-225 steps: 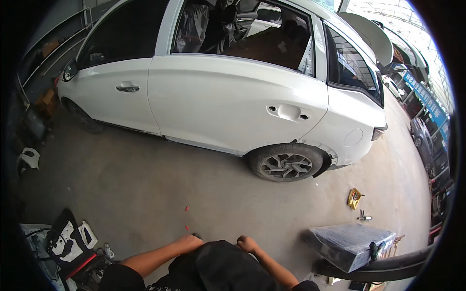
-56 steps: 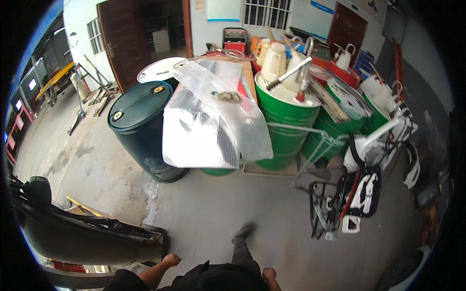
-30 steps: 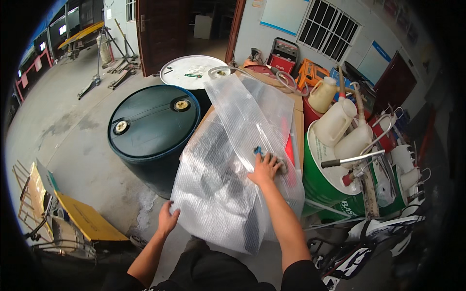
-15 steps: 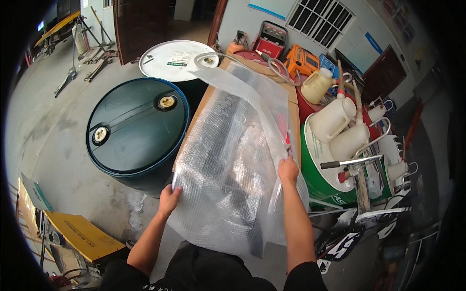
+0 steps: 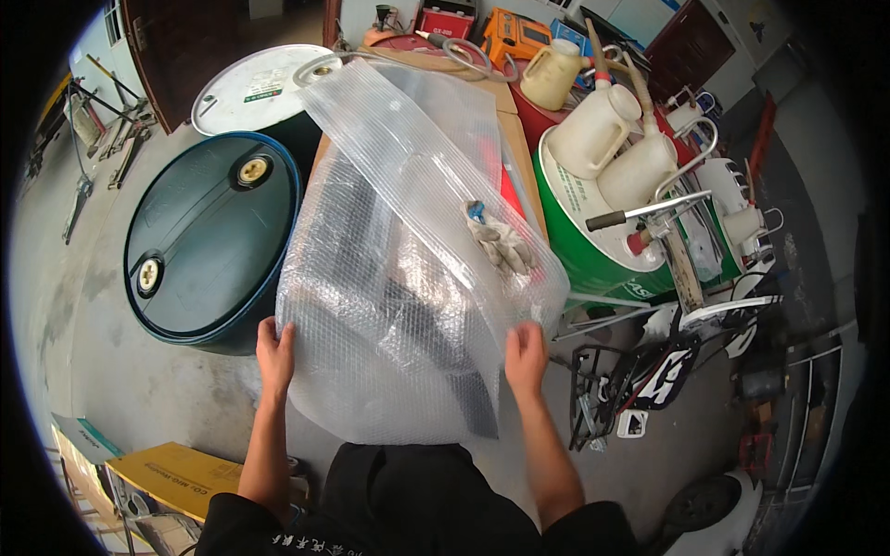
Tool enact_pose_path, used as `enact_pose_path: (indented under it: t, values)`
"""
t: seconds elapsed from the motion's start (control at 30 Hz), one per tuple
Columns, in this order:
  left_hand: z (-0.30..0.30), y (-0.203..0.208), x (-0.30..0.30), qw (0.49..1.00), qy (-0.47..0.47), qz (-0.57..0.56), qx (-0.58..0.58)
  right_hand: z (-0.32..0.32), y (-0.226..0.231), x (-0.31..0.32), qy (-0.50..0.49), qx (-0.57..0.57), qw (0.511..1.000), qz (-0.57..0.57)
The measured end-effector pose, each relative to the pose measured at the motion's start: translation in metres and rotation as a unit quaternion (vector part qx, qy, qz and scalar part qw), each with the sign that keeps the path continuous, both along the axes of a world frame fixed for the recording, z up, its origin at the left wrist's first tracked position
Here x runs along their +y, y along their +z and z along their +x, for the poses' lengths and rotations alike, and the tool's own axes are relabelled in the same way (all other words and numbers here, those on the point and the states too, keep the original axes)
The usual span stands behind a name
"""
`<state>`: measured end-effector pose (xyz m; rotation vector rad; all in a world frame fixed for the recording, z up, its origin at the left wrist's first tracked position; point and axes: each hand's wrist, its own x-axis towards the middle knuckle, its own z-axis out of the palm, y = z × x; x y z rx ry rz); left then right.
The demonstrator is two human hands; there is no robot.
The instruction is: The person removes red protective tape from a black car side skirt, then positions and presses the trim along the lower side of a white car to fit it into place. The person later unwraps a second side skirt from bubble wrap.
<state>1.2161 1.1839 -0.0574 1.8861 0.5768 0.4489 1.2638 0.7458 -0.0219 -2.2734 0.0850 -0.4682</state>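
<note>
A large clear sheet of bubble wrap (image 5: 371, 371) lies over a bulky item whose dark and silvery parts show through. One long flap of the wrap is folded diagonally across the top. My left hand (image 5: 275, 357) is closed on the left edge of the wrap, thumb on the near face. At the near right edge, my right hand (image 5: 526, 357) pinches the wrap between thumb and fingers. A crumpled grey-white work glove (image 5: 501, 243) with a blue patch rests on the flap, beyond my right hand. Some red (image 5: 512, 190) shows at the wrap's right side.
Cardboard (image 5: 505, 97) lies beneath the wrap. On the left stand a dark blue drum (image 5: 209, 250) and a white-topped drum (image 5: 222, 97). To the right, a green drum (image 5: 593, 241) carries pale plastic jugs (image 5: 593, 130) and a hand pump. A yellow board (image 5: 176, 477) is at lower left.
My view has shifted, so drums and wrap sit further left. The flap now spreads wider across the top, and the glove shows on it. My right hand has come nearer to me along the edge.
</note>
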Motion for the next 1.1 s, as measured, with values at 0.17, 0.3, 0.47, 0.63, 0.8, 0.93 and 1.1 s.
enact_pose_path:
  t: [0.17,0.3,0.47,0.63,0.8,0.93,1.1]
  values:
    - [-0.022,0.041,-0.061,0.938,-0.059,0.338,-0.044,-0.2,-0.15,-0.088,-0.183,0.221,0.949,0.129]
    - [-0.05,0.055,-0.116,0.897,-0.365,0.242,-0.063,-0.223,-0.11,-0.041,-0.127,0.314,0.812,0.475]
    - [-0.075,0.037,-0.203,0.738,-0.612,0.277,-0.06,-0.222,-0.114,-0.052,-0.06,0.287,0.818,0.494]
    - [-0.118,0.031,-0.254,0.695,-0.598,0.397,-0.024,-0.229,-0.108,-0.062,-0.038,0.256,0.789,0.558]
    - [-0.142,0.003,-0.265,0.737,-0.45,0.503,-0.036,-0.224,-0.08,-0.059,0.035,0.249,0.771,0.585]
    - [-0.142,0.01,-0.256,0.753,-0.467,0.453,-0.095,-0.228,-0.073,-0.067,0.119,0.232,0.752,0.606]
    - [-0.138,0.055,-0.26,0.729,-0.457,0.485,-0.156,-0.227,-0.072,-0.067,0.153,0.202,0.816,0.52]
